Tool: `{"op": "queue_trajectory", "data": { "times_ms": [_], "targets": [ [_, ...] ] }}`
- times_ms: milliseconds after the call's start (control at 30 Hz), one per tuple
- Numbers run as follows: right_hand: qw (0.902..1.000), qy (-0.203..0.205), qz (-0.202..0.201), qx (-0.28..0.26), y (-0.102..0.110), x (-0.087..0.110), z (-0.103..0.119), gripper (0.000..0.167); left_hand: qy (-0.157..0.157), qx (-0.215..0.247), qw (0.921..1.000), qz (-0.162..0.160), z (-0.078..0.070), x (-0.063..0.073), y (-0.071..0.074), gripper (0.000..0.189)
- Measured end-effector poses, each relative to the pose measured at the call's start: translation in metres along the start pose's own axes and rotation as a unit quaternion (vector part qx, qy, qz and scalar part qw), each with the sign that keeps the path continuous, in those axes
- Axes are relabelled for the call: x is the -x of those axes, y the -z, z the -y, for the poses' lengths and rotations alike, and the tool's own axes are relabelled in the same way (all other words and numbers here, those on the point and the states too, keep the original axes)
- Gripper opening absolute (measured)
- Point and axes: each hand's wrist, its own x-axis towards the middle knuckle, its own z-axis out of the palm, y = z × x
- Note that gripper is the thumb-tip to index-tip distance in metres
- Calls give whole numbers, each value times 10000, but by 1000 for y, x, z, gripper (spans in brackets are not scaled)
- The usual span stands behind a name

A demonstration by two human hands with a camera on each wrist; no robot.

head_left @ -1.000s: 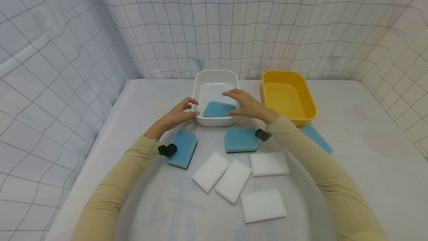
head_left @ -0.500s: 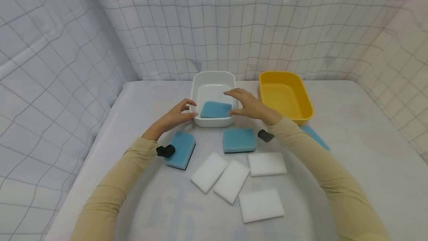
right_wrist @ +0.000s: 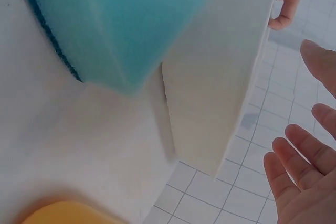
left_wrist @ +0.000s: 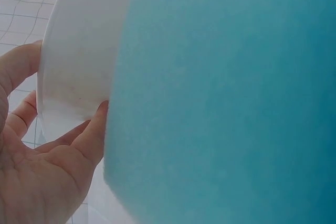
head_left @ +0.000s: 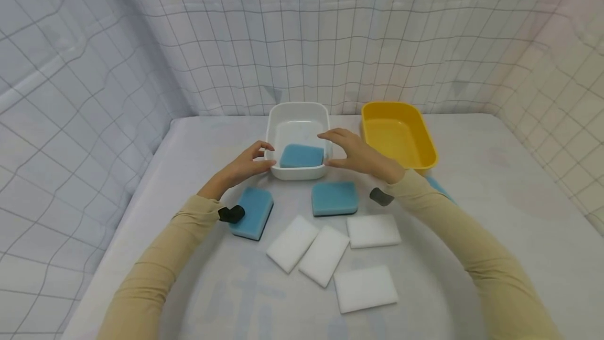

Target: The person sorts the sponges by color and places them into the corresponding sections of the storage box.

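My left hand (head_left: 243, 168) is at the left side of a white plastic bin (head_left: 299, 173), its fingers curled about the rim. In the left wrist view, its fingertips (left_wrist: 100, 114) meet the bin's outer wall. Inside the bin, toward the near end, lies a blue sponge (head_left: 302, 156). My right hand (head_left: 360, 156) hovers by the bin's right rim, fingers spread and holding nothing. In the right wrist view, a gap shows between these fingers (right_wrist: 296, 150) and the bin. Two thick blue sponges with dark undersides, a left one (head_left: 253, 213) and a middle one (head_left: 335, 198), lie before the bin.
A yellow bin (head_left: 401, 135) stands to the right of the white one. Part of another blue piece (head_left: 440, 188) shows behind the right sleeve. Several white rectangular pads, including a nearest one (head_left: 365, 288), lie on the table. Grid-patterned curtains (head_left: 302, 35) enclose the back and sides.
My right hand has drawn slightly right, away from the blue sponge in the white bin. My left hand stays at the bin's rim. The whole view has shifted a little.
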Motion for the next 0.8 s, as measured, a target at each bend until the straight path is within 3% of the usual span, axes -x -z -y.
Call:
{"op": "queue_trajectory", "data": {
  "times_ms": [100, 333, 633, 800],
  "targets": [
    [9999, 119, 12, -8, 0, 4, 2, 63, 3, 86, 10000, -1, 4, -1, 1, 50],
    [9994, 344, 12, 4, 0, 19, 7, 63, -148, -100, 9998, -85, 28, -21, 6, 52],
    [9992, 371, 115, 16, -2, 36, 10, 63, -123, -84, 9998, -116, 29, -25, 7, 50],
    [9990, 411, 163, -17, -6, 44, 11, 63, -31, -7, 9999, -103, 23, -20, 5, 50]
  ]
}}
